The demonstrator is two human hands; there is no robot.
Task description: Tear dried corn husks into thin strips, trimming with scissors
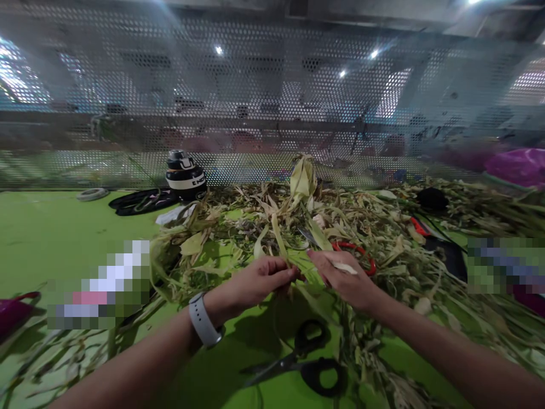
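My left hand (255, 281), with a white watch band on its wrist, pinches a green stalk with pale leaves (300, 187) that rises from between my hands. My right hand (347, 278) is closed round the same stalk just to the right, and a pale strip lies across its fingers. Both hands hover over a heap of dried leaves and stems (340, 227) on the green table (51, 233). Black-handled scissors (306, 358) lie on the table just below my hands.
Red-handled scissors (355, 253) lie in the heap behind my right hand. A black and white bottle (185, 176) and black straps (140, 200) sit at the back left, before a perforated metal screen (272, 113). A magenta bag (517, 166) is far right.
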